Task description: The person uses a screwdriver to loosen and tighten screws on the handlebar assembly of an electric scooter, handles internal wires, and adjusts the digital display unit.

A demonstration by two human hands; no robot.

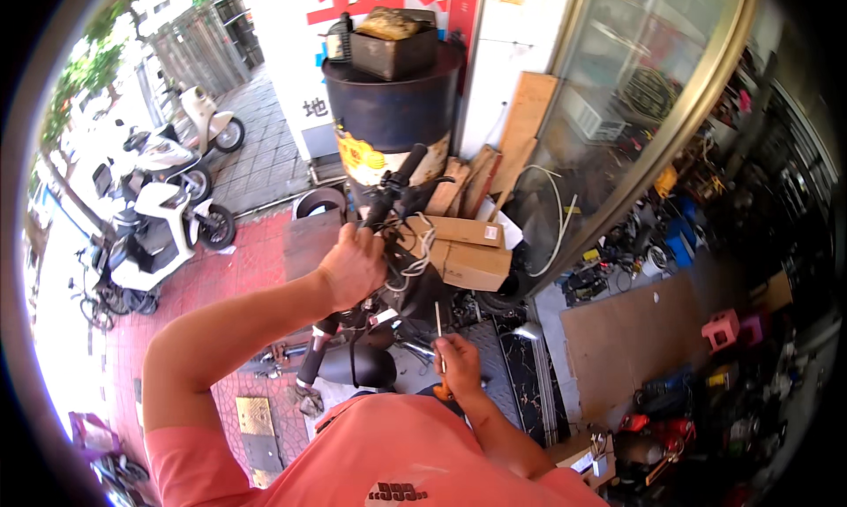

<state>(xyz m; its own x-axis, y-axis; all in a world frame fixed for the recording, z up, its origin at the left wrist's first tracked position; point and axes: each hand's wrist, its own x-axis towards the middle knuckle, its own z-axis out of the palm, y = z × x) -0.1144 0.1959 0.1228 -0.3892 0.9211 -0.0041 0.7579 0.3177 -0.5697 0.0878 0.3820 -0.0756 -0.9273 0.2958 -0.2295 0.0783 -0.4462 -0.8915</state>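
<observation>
The handlebar (379,209) of a dark scooter or electric bike is turned in front of me, with loose wires (423,251) hanging around it. My left hand (355,264) is closed around the bar, just below its far grip and brake lever. The bar's near black grip (312,361) points down toward me, beside the dark seat (360,366). Lower and to the right, my right hand (459,364) is closed on a screwdriver (438,320). Its thin shaft points up and its orange handle end shows below the fist. The shaft's tip appears apart from the bar.
Behind the handlebar stands a dark drum (393,110) topped by a metal box (393,52). Cardboard boxes (463,251) and wooden boards (525,119) lean right of it, by a glass door (618,83). White scooters (159,233) stand left; tools and parts clutter the right-hand floor.
</observation>
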